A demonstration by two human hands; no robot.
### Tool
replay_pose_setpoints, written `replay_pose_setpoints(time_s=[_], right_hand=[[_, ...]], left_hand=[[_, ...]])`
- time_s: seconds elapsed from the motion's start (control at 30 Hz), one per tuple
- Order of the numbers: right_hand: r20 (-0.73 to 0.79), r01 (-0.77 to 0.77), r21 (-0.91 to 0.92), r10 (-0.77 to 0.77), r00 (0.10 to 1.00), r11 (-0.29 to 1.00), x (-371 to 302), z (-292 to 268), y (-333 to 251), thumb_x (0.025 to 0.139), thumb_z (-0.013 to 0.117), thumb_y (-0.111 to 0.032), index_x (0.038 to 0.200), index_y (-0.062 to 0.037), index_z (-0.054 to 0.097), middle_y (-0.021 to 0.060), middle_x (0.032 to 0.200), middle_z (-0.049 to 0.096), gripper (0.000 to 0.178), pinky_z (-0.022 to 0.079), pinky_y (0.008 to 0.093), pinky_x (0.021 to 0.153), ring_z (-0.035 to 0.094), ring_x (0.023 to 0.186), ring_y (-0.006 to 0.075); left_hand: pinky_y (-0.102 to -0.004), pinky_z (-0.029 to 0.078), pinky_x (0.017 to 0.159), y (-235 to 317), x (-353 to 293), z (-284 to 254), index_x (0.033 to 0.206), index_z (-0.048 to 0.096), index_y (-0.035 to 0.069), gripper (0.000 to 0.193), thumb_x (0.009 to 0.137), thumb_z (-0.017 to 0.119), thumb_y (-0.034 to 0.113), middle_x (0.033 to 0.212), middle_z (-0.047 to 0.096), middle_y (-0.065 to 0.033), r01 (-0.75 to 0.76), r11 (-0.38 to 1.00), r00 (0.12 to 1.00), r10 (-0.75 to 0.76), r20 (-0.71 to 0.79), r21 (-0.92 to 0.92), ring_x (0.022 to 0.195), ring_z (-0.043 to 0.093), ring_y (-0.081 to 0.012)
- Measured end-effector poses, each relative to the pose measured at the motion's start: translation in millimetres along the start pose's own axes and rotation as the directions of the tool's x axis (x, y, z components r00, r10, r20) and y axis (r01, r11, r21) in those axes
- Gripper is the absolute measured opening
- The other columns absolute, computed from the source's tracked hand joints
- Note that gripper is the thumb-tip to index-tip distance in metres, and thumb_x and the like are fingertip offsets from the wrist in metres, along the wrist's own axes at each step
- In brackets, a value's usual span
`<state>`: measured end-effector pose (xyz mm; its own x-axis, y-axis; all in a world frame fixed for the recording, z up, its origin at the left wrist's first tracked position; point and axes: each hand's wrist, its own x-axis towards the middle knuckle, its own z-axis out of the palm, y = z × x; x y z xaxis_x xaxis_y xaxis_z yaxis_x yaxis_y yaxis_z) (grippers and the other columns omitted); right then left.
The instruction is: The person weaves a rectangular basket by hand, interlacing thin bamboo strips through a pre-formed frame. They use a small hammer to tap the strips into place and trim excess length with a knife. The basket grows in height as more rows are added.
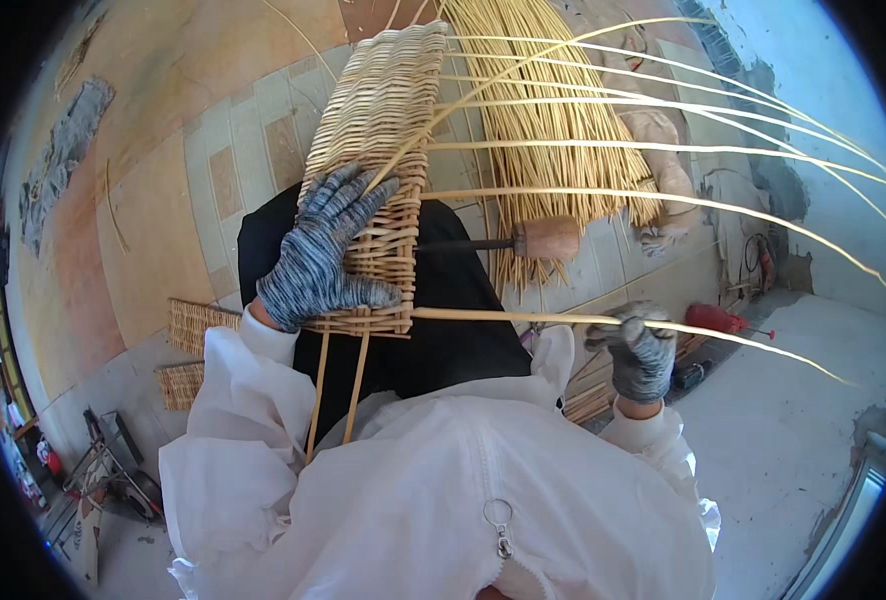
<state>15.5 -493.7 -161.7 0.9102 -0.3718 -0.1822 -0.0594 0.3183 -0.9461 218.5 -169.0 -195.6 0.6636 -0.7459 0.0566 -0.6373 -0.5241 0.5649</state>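
Observation:
A long woven wicker panel lies across my lap. My left hand, in a grey mottled knit glove, rests flat on the panel's near part with fingers and thumb spread. To the right, my gloved right hand is closed around a pale wicker rod that runs out from the panel's near right corner. An awl's wooden handle sticks out sideways, its dark metal shaft reaching the panel's right edge; the tip is hidden. Several more rods extend rightward from that edge, and two stakes hang toward me.
A large bundle of thin wicker rods lies on the floor ahead. Smaller woven panels are at my left. A red tool sits on the right by the wall, and a metal frame stands at the lower left.

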Motion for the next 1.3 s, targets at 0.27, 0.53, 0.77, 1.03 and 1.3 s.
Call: replay_pose_setpoints(time_s=[0.27, 0.53, 0.77, 1.03, 1.3], right_hand=[[-0.098, 0.08, -0.095, -0.09, 0.991, 0.992, 23, 2, 0, 0.084, 0.066, -0.018, 0.091, 0.0013, 0.06, 0.0173, 0.073, 0.065, 0.021, 0.055, 0.0385, 0.056, 0.065, 0.061, 0.0276], [0.124, 0.369, -0.107, -0.356, 0.926, 0.923, 55, 48, -6, 0.089, 0.061, -0.027, 0.089, -0.0017, 0.057, 0.0152, 0.083, 0.061, 0.025, 0.049, 0.0383, 0.067, 0.06, 0.074, 0.0249], [0.382, 0.201, 0.649, -0.543, 0.748, 0.734, 82, 63, -29, 0.087, 0.046, -0.06, 0.079, -0.0145, 0.052, 0.0007, 0.07, 0.041, 0.047, 0.035, 0.0298, 0.059, 0.04, 0.061, 0.0139], [0.452, 0.04, 0.831, -0.715, 0.533, 0.556, 113, 67, -1, 0.09, 0.045, -0.057, 0.064, -0.0153, 0.046, -0.0047, 0.049, 0.044, 0.049, 0.037, 0.0204, 0.042, 0.04, 0.04, 0.0036], [0.475, -0.035, 0.859, -0.769, 0.427, 0.511, 125, 80, -9, 0.09, 0.051, -0.039, 0.072, -0.0134, 0.05, -0.0004, 0.06, 0.049, 0.032, 0.036, 0.0273, 0.041, 0.043, 0.046, 0.0108]], left_hand=[[-0.0478, 0.013, 0.113, -3, 4, 4, 0.138, 0.042, 0.013, 0.104, 0.056, 0.069, 0.071, 0.142, 0.034, -0.0186, -0.016, 1.0, 1.0, 0.016, 0.012, 0.009, 0.135, 0.025, -0.038], [-0.0478, 0.013, 0.113, 5, 5, -2, 0.136, 0.044, 0.013, 0.099, 0.059, 0.067, 0.07, 0.141, 0.037, -0.0169, 0.04, 0.999, 0.999, -0.04, 0.022, 0.007, 0.135, 0.026, -0.0361], [-0.0511, 0.015, 0.111, 1, 9, -7, 0.133, 0.048, 0.017, 0.085, 0.066, 0.066, 0.066, 0.131, 0.049, -0.0152, 0.012, 0.998, 0.999, -0.014, -0.041, -0.065, 0.13, 0.035, -0.0343], [-0.0538, 0.012, 0.111, -4, 3, -10, 0.132, 0.051, 0.019, 0.087, 0.062, 0.064, 0.069, 0.13, 0.051, -0.013, 0.039, 0.993, 0.999, -0.041, -0.01, -0.109, 0.128, 0.038, -0.0335], [-0.0545, 0.011, 0.111, -2, 3, -9, 0.13, 0.052, 0.019, 0.086, 0.061, 0.066, 0.069, 0.129, 0.051, -0.0135, 0.069, 0.989, 0.997, -0.071, -0.013, -0.127, 0.129, 0.037, -0.0333]])
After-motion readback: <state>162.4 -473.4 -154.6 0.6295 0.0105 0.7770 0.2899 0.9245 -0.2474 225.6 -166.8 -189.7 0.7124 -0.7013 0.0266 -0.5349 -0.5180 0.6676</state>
